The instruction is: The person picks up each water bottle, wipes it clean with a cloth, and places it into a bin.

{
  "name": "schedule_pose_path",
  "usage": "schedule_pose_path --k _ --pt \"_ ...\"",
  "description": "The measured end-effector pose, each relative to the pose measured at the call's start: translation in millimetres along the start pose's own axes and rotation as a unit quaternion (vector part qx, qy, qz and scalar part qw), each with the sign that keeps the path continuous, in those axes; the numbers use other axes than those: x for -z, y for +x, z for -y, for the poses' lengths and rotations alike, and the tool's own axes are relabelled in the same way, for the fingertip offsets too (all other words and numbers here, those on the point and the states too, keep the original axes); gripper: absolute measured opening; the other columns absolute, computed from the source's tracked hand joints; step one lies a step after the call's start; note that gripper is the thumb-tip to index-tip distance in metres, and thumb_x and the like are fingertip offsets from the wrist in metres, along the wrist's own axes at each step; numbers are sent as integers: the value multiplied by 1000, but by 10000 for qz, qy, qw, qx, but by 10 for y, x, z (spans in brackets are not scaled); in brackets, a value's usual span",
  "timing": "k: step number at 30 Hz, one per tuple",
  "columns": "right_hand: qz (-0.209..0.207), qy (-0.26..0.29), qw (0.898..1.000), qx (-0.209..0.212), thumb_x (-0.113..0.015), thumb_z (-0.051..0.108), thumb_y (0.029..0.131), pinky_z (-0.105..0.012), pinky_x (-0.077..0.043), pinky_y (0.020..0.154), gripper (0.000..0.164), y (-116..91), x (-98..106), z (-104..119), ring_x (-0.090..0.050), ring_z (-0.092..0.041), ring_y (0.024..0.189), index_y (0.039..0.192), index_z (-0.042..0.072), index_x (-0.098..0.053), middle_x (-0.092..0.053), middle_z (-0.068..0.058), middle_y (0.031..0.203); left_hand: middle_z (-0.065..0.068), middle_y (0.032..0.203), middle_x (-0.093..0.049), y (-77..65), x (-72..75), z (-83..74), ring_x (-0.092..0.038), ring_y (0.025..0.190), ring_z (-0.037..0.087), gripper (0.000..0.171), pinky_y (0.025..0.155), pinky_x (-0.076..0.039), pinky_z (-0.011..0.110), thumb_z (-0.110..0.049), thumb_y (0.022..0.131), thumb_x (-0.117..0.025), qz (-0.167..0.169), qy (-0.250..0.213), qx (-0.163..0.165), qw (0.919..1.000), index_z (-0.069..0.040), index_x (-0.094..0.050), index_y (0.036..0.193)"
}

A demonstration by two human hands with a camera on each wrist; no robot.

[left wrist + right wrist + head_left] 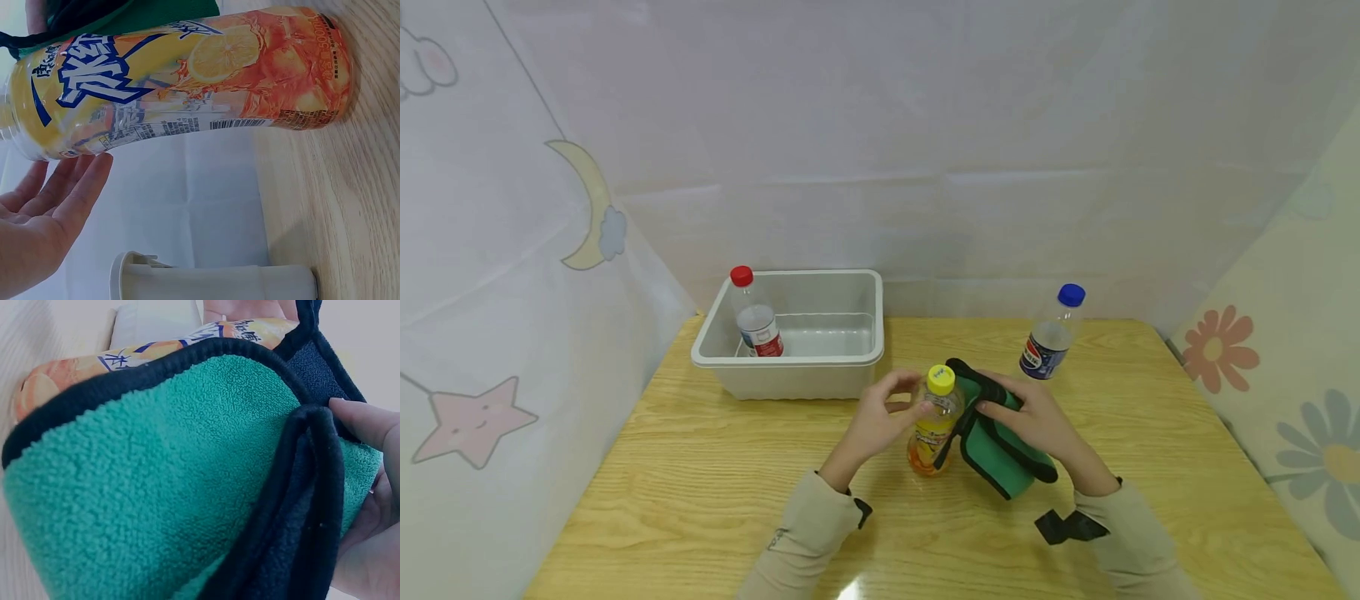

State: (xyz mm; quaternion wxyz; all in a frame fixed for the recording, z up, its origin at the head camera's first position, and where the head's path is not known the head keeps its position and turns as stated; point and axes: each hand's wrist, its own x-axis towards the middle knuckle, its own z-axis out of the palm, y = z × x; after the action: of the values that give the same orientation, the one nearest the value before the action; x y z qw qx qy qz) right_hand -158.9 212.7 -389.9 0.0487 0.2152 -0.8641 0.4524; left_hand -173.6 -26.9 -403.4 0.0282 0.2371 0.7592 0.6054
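Watching both hands now: I've got the left hand (878, 418) with relaxed, parted fingers, tips at the upper part of the yellow-capped bottle (931, 442), which stands upright on the wooden table (700, 483). The right hand (1037, 417) — thumb and fingers closed together — pinches the green cloth (1003, 457) just beside that bottle. Beyond the left hand sits the white bin (797, 383), a red-capped bottle (758, 323) inside; a blue-capped bottle (1049, 340) stands farther back, right.

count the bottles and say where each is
3: red-capped bottle in the white bin, yellow-capped bottle between the left hand and green cloth, blue-capped bottle on the table, back right. The bin's front wall hides part of its floor.
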Motion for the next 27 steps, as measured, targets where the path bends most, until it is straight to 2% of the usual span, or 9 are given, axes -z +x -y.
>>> schedule_pose_path --k 3,8,15,17,21,27 --pt "-22 -64 10000 48 -64 8 84 -26 -50 63 42 12 2 18 -59 -13 83 125 3 -54 -61 -15 111 15 119 -54 13 5 78 -51 107 28 39 82 -51 33 -11 86 -64 15 104 -167 9998 2 -53 121" --pt "65 -109 9999 28 -64 8 85 -26 -50 64 42 31 1 21 -59 -15 85 125 3 -55 -61 -15 112 16 116 -55 14 18 74 -53 102 28 38 77 -52 31 -11 87 -62 42 129 -276 9995 2 -54 122" --pt "259 62 9996 28 -62 11 87 -26 -51 67 40 71 -12 0 -61 -19 89 125 3 -55 -60 -15 114 26 114 -53 -42 36 -177 -53 104 37 37 82 -50 41 -3 88 -58 3 -51 -153 9999 11 -49 121" --pt "286 179 9994 72 -62 9 87 -26 -52 67 39 77 -22 -25 -62 -19 89 125 1 -54 -60 -17 114 27 114 -53 -58 42 -240 -53 103 38 36 82 -51 38 -2 88 -57 -7 -98 -164 9998 12 -49 120" --pt "351 500 9980 143 -60 7 87 -26 -52 70 39 81 -46 -86 -61 -14 91 125 -1 -53 -59 -19 115 26 114 -53 -65 38 -250 -53 104 37 34 82 -51 31 -1 88 -57 -12 -191 -175 9997 12 -50 119" --pt "644 1493 9867 35 -57 0 88 -25 -52 74 41 80 -108 -227 -59 -6 95 126 -10 -47 -53 -29 119 24 115 -53 -68 30 -204 -52 105 35 34 81 -51 29 -2 88 -57 -2 -332 -150 9993 10 -50 120"
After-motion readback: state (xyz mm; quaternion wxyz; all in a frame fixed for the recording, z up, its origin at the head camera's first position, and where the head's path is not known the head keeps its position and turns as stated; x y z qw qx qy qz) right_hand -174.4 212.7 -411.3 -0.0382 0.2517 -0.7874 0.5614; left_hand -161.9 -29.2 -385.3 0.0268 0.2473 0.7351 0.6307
